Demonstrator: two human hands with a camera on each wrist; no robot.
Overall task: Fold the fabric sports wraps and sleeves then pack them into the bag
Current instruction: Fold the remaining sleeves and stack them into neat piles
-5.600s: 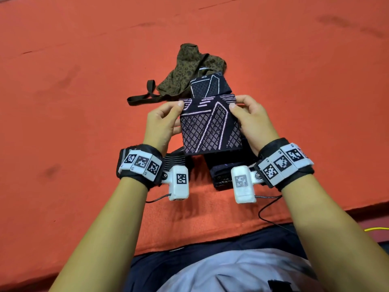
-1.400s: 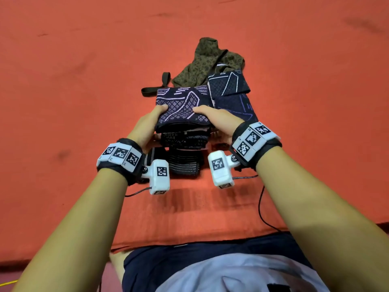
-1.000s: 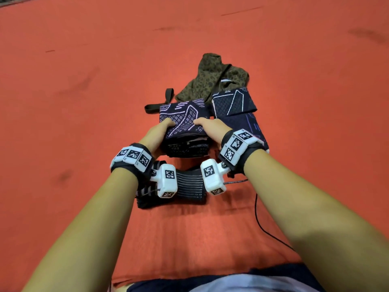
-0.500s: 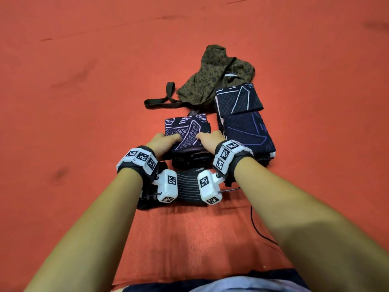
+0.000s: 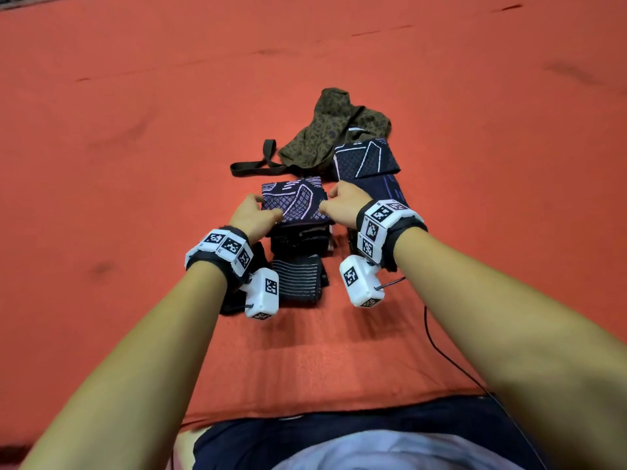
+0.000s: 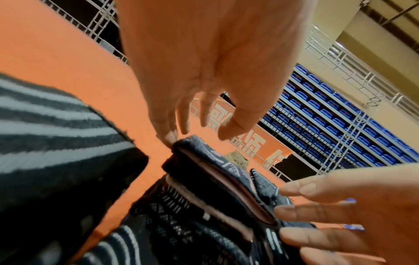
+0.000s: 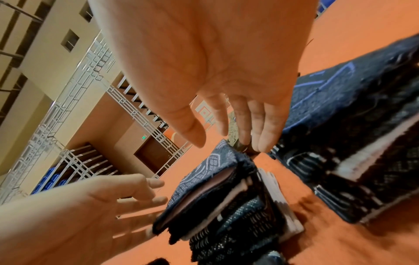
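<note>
Nearest the person, a striped grey-and-black wrap [image 5: 298, 278] lies flat on the orange floor mat [image 5: 135, 164], partly covered in the head view by the wrist-mounted cameras.

Just beyond it stands a stack of folded sleeves [image 5: 300, 237]. Its top piece, a folded navy sleeve with pink line pattern [image 5: 293, 201], sits between the two hands. The left hand [image 5: 252, 213] is released, fingers straight and loosely spread; its fingertips [image 6: 169, 137] touch the sleeve's left corner. The right hand [image 5: 341, 206] is likewise released, with straight fingers [image 7: 265, 136] at the sleeve's right edge; whether they touch it or hover just beside it cannot be told. Neither grip grasps anything.

To the right, a second stack topped by a navy sleeve with blue lines [image 5: 380, 189] is partly hidden behind the right wrist. A further folded navy sleeve with white lines [image 5: 364, 159] rests at its far end.

Farthest lies the olive patterned bag [image 5: 330, 130], crumpled, its dark strap [image 5: 258, 164] trailing left; its opening cannot be made out.

Both wrist views are motion-blurred at the edges.

Compared with half a second earlier, both hands have lifted from pressing on the top sleeve and spread to its sides.
</note>
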